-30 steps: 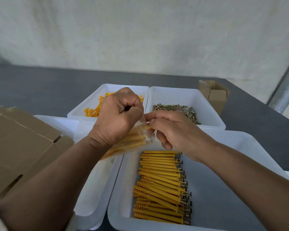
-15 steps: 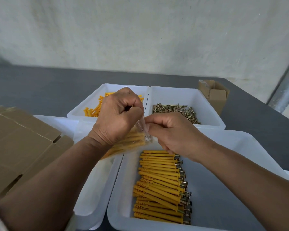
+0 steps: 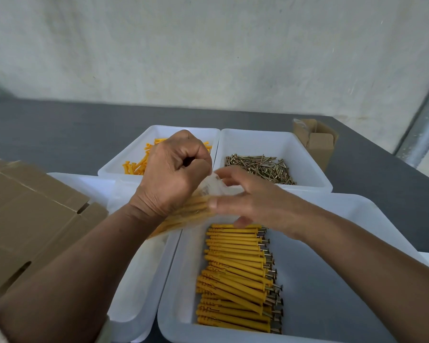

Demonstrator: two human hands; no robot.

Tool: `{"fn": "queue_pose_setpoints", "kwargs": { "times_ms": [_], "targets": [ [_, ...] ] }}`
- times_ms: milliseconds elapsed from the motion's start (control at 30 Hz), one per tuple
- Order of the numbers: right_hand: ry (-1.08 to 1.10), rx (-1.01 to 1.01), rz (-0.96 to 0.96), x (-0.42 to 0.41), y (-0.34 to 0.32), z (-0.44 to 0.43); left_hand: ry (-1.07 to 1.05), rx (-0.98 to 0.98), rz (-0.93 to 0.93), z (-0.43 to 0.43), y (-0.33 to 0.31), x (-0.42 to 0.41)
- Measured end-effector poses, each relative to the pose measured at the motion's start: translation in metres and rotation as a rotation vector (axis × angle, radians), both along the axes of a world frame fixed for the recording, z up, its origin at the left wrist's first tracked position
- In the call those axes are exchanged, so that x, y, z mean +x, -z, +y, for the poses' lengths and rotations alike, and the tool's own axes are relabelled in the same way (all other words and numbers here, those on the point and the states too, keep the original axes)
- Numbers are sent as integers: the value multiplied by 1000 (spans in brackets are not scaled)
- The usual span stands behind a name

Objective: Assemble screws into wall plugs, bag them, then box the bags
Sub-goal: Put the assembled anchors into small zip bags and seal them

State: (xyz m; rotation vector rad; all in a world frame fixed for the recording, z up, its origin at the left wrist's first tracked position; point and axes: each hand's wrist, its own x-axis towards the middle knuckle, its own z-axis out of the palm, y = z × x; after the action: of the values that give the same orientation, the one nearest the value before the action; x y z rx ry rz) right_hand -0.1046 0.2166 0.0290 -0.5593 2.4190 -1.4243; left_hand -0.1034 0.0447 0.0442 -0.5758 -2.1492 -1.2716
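Nearest the wearer we found a large white tray (image 3: 369, 206) holding the assembled plugs (image 3: 235, 280), yellow sleeves with screw heads showing at their right ends. They lay in a rough row, which we judged lets a bundle be lifted together. Just left of it lay a second white tray (image 3: 139, 293). Beyond that were flattened cardboard boxes (image 3: 30, 219), presumably stock for the boxing step.

Above the two trays the left hand (image 3: 171, 174) was clenched round the neck of a clear bag (image 3: 191, 211) filled with assembled plugs, and the bag hung slanted below the wrist. The right hand (image 3: 253, 201) was at the bag's mouth, its fingers spread and slack. We could confirm no grip there, because motion blur prevented a finer reading. We judged the bag to be at the closing stage, not yet boxed.

Further off two smaller trays stood side by side. The plug tray (image 3: 174, 131) held loose plugs (image 3: 136, 167) and the screw tray (image 3: 270, 142) held loose screws (image 3: 260, 167), both apparently kept within reach for assembly. A small open carton (image 3: 317, 144) stood at the far right of the grey surface (image 3: 60, 125).
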Motion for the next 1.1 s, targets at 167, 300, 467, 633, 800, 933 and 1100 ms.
{"fn": "queue_pose_setpoints", "kwargs": {
  "times_ms": [167, 300, 467, 633, 800, 933, 1100],
  "targets": [
    [-44, -152, -62, 4, 12, -15, 49, 3, -22, 2, -1, 0],
    [32, -313, -47, 3, 7, -15, 123, 64, -42, 4, -1, 1],
    [150, -276, 135, -5, -7, -3, 161, 352, -163, 3, -4, -2],
    [213, -171, 319, -11, -30, 20, 226, 266, -473, -1, -2, -10],
    [247, 108, 548, -9, -42, 40, 263, -79, -665, 14, 14, -9],
    [185, 398, 641, -12, -34, 43, 177, -213, -591, 14, 21, -13],
    [7, 508, 571, -14, -17, 37, 124, -326, -530, 16, 24, -12]
  ]
}}
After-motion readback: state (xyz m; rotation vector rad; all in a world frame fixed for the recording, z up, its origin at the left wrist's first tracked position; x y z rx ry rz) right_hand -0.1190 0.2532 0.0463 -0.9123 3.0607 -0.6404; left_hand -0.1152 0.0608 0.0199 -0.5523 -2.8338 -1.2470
